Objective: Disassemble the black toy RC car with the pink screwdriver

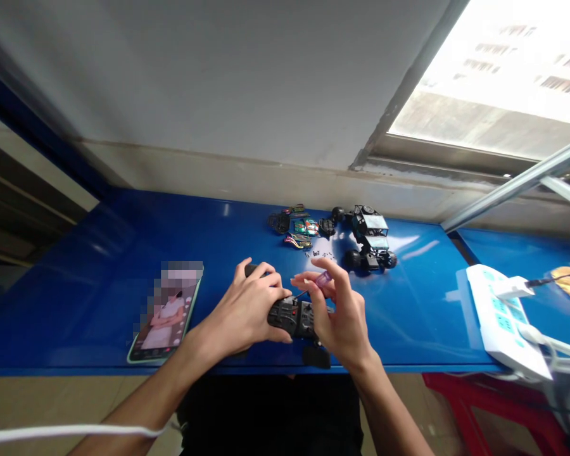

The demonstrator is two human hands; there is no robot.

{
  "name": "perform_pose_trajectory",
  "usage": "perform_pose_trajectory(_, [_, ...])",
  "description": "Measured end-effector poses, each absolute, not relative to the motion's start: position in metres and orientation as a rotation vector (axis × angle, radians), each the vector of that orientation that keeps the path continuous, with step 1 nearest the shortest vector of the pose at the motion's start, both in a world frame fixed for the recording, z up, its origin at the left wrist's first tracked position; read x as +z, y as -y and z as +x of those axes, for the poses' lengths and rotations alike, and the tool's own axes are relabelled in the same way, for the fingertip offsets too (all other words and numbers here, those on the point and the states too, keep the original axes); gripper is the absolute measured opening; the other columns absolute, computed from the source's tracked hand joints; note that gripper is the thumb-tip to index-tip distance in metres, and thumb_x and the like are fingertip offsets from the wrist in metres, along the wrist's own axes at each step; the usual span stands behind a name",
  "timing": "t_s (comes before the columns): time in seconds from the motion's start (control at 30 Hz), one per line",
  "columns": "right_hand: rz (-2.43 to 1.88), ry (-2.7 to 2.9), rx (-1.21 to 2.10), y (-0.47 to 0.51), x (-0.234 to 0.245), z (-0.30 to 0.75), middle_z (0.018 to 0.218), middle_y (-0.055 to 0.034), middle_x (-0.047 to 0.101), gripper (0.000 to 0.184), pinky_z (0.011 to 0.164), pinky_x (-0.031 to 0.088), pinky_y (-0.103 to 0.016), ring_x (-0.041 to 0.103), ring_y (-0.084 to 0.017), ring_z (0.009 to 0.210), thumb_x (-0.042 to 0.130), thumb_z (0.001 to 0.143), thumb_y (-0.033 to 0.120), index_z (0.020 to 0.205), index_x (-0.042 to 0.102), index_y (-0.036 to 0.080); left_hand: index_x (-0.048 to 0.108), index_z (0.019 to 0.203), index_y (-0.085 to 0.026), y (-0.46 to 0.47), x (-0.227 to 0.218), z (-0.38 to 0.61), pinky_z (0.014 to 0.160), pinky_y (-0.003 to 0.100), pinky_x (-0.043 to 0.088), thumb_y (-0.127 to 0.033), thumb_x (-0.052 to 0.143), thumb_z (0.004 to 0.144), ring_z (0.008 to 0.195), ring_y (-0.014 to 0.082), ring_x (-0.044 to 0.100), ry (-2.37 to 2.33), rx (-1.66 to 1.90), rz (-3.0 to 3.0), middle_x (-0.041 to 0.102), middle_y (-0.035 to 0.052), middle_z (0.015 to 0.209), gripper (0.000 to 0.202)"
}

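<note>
Right hand (341,313): I am seeing it pinching the purple-handled screwdriver (323,278) | Axis: shaft is slanting down-left toward the black device (285,315); tip contact I cannot tell | Device: lying on blue table (209,221), left hand (253,297) clasping it, being nearer

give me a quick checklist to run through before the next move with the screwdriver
1. Device steadied: ok. The left hand grips the black device on the blue table.
2. Tool in hand: ok. The right hand holds the screwdriver by its purple handle.
3. Tip seated in a screw: cannot tell. It is too small to make out.
4. Small bits all accounted for: cannot tell. They lie beyond the right hand, too tiny to count.
5. Toy car out of the way: ok. It stands farther back, near the wall.
6. Phone apart from the work: ok. It lies left of the left hand.
</note>
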State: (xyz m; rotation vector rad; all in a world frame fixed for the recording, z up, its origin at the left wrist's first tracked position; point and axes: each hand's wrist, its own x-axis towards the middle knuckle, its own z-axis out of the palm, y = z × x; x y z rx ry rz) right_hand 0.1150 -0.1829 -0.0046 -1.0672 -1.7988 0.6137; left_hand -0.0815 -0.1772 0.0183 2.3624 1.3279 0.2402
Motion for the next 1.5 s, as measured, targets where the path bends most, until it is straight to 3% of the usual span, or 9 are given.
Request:
perform_pose_trajectory(0.17, [-1.021, 1.964, 0.579, 0.177, 0.008, 0.123, 0.109, -0.0079, 0.078, 0.034, 0.082, 0.063, -0.029, 0.079, -0.018, 0.093, 0.048, 0.104, 0.016, 0.138, 0.045, 0.022, 0.077, 0.108, -0.027, 0.178, 0.019, -0.079, 0.118, 0.072, 0.020, -0.056, 0.095, 0.063, 0.122, 0.0342, 0.057, -1.339, 0.221, 2.383, 0.071, 0.0053, 0.110, 0.057])
perform_pose_trajectory(0.3, [-1.164, 2.140, 0.147, 0.169, 0.033, 0.128, 0.074, -0.0004, 0.071, 0.006, 0.057, 0.047, -0.024, 0.069, -0.015, 0.060, 0.056, 0.101, 0.025, 0.103, 0.059, 0.020, 0.077, 0.110, -0.029, 0.178, 0.021, -0.076, 0.117, 0.072, 0.021, -0.056, 0.096, 0.061, 0.121, 0.0335, 0.057, -1.357, 0.185, 2.411, 0.071, 0.0053, 0.108, 0.059])
perform_pose_trajectory(0.4, [-1.205, 2.278, -0.053, 0.162, 0.048, 0.131, 0.053, 0.0036, 0.058, 0.029, 0.047, 0.028, -0.026, 0.056, -0.012, 0.043, 0.054, 0.105, 0.038, 0.081, 0.057, 0.020, 0.078, 0.107, -0.027, 0.179, 0.023, -0.074, 0.117, 0.072, 0.022, -0.056, 0.095, 0.062, 0.122, 0.0337, 0.057, -1.374, 0.178, 2.421, 0.071, 0.0072, 0.112, 0.057])
perform_pose_trajectory(0.53, [-1.166, 2.471, -0.126, 0.157, 0.057, 0.133, 0.048, 0.0029, 0.055, 0.036, 0.049, 0.017, -0.030, 0.051, -0.012, 0.038, 0.047, 0.108, 0.032, 0.076, 0.056, 0.020, 0.078, 0.107, -0.027, 0.181, 0.025, -0.073, 0.117, 0.070, 0.023, -0.055, 0.095, 0.062, 0.122, 0.0333, 0.056, -1.391, 0.182, 2.417, 0.071, 0.0075, 0.113, 0.055])
perform_pose_trajectory(0.77, [-1.170, 2.766, 0.283, 0.162, 0.070, 0.141, 0.069, -0.0010, 0.066, 0.014, 0.052, 0.022, -0.030, 0.060, -0.015, 0.056, 0.048, 0.101, 0.011, 0.101, 0.060, 0.018, 0.078, 0.107, -0.028, 0.180, 0.021, -0.075, 0.117, 0.066, 0.026, -0.059, 0.094, 0.064, 0.120, 0.0318, 0.056, -1.396, 0.186, 2.402, 0.070, 0.0053, 0.108, 0.055])
perform_pose_trajectory(0.97, [-1.006, 2.811, 0.478, 0.162, 0.081, 0.146, 0.099, -0.0088, 0.072, 0.041, 0.067, 0.038, -0.028, 0.065, -0.019, 0.079, 0.044, 0.098, 0.005, 0.137, 0.048, 0.017, 0.078, 0.105, -0.026, 0.179, 0.020, -0.077, 0.117, 0.067, 0.025, -0.061, 0.093, 0.064, 0.125, 0.0327, 0.055, -1.386, 0.205, 2.382, 0.071, 0.0071, 0.114, 0.055])
perform_pose_trajectory(1.2, [-1.313, 2.762, 0.217, 0.153, 0.079, 0.136, 0.065, 0.0001, 0.062, 0.027, 0.057, 0.022, -0.028, 0.052, -0.015, 0.053, 0.044, 0.109, 0.033, 0.126, 0.061, 0.020, 0.078, 0.108, -0.029, 0.177, 0.017, -0.082, 0.118, 0.069, 0.023, -0.059, 0.094, 0.062, 0.122, 0.0326, 0.056, -1.356, 0.229, 2.385, 0.071, 0.0056, 0.112, 0.057])
perform_pose_trajectory(1.37, [-1.148, 2.729, 0.465, 0.151, 0.077, 0.133, 0.062, 0.0055, 0.052, 0.037, 0.057, 0.025, -0.027, 0.041, -0.013, 0.052, 0.041, 0.105, 0.015, 0.139, 0.052, 0.021, 0.077, 0.112, -0.030, 0.176, 0.011, -0.085, 0.118, 0.070, 0.019, -0.059, 0.094, 0.063, 0.122, 0.0323, 0.057, -1.344, 0.262, 2.368, 0.071, 0.0049, 0.112, 0.059])
perform_pose_trajectory(1.5, [-1.028, 2.650, 0.600, 0.153, 0.079, 0.133, 0.077, 0.0010, 0.062, 0.040, 0.064, 0.036, -0.025, 0.049, -0.013, 0.061, 0.042, 0.101, 0.009, 0.139, 0.049, 0.019, 0.077, 0.115, -0.029, 0.176, 0.010, -0.087, 0.119, 0.071, 0.019, -0.059, 0.093, 0.064, 0.123, 0.0326, 0.056, -1.339, 0.264, 2.370, 0.071, 0.0054, 0.112, 0.061])
